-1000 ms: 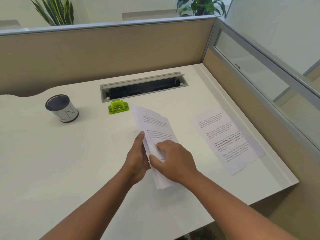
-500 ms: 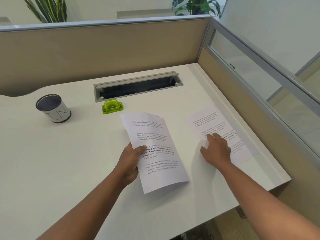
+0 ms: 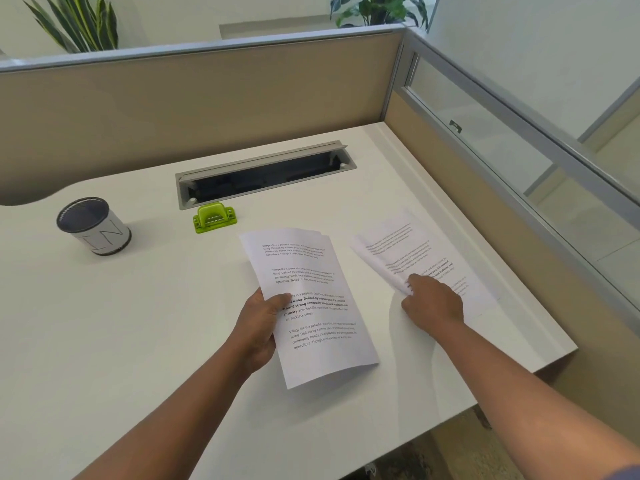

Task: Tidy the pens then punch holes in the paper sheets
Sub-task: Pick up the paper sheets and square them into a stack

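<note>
At the far left of the desk [image 3: 104, 341] a pen cup [image 3: 93, 226] is seen, with no loose pens visible around it, so the tidying is judged done. Just right of it, near the cable slot [image 3: 266, 174], a green hole punch [image 3: 214, 219] is set, well apart from both hands.

A stack of printed sheets [image 3: 311, 306] is held by the left hand [image 3: 258, 329], which is closed on its left edge, thumb on top and the fingers hidden beneath. The top corners are fanned, so uneven holes could be punched unless the edges are squared first.

Further right, a second sheet [image 3: 415, 251] is pinched at its curled left edge by the right hand [image 3: 431, 304], the fingers curled nearly closed. It could be creased or torn if pulled by so small a hold, or other sheets below, if any, could be dragged toward the near right edge.
</note>
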A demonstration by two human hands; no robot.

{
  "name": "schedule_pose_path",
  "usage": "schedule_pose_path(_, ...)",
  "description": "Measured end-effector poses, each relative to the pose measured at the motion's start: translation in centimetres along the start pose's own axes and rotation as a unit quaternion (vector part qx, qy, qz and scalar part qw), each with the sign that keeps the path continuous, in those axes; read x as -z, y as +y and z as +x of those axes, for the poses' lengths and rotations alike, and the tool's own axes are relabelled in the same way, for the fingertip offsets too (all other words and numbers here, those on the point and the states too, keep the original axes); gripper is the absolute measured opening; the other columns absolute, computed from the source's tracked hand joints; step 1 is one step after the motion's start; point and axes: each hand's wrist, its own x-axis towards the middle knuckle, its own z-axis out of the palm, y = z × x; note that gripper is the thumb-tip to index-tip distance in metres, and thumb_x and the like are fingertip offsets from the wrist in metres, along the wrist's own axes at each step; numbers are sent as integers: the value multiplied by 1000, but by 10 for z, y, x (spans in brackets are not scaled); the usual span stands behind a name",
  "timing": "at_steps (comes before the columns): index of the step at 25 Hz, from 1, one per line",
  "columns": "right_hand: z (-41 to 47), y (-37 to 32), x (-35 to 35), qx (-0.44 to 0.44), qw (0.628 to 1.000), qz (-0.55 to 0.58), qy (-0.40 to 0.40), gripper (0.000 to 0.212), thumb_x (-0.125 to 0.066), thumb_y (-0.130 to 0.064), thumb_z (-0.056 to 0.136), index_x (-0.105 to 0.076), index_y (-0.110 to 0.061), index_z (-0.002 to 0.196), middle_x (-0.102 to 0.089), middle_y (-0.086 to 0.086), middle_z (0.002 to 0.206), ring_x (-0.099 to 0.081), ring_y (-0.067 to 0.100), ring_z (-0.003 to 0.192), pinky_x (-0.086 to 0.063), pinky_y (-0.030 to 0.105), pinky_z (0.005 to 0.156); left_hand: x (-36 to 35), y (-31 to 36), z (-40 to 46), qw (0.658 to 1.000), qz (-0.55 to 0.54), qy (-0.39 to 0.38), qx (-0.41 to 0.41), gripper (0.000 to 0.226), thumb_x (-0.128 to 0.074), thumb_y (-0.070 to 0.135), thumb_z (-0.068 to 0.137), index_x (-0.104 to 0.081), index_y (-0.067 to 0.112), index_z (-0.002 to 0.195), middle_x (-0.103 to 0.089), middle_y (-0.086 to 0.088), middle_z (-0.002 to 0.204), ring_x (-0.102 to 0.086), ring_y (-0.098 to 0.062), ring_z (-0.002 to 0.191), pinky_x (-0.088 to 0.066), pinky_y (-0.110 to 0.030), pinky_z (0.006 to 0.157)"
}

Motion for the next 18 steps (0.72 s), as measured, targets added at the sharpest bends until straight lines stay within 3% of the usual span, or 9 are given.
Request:
schedule_pose_path(2, -6, -10, 5, 6, 999, 27, 27, 3, -49, -22, 87, -48, -21, 84, -64, 3, 89, -55, 29, 75, -39, 33, 63, 2, 0, 0, 1000, -1, 0, 2, 36, -54, 1, 96, -65, 16, 127, -77, -9, 118, -75, -32, 105, -63, -43, 77)
schedule_pose_path(6, -25, -55, 28, 49, 987, 144, 55, 18, -50, -32, 78, -40, -22, 67, -53, -3, 65, -48, 26, 59, -33, 30, 50, 4, -1, 0, 1000, 10, -1, -2, 35, -54, 4, 98, -65, 19, 128, -77, -7, 120, -75, -30, 106, -63, -42, 79)
schedule_pose_path(11, -62, -120, 49, 136, 966, 222, 3, 26, -53, -44, 76, -63, -22, 88, -67, -5, 75, -63, 23, 69, -54, 36, 63, 6, 2, -4, 1000, 0, -9, -11, 36, -53, 4, 99, -63, 18, 130, -76, -9, 122, -74, -33, 108, -61, -46, 86)
schedule_pose_path(18, -108, -179, 48, 227, 954, 195, -34, 34, -52, -54, 79, -61, -25, 94, -69, -7, 86, -65, 20, 74, -57, 38, 65, 26, 22, -26, 997, -64, 8, -31, 41, -56, 14, 92, -65, 13, 132, -75, -15, 121, -74, -36, 107, -63, -42, 76)
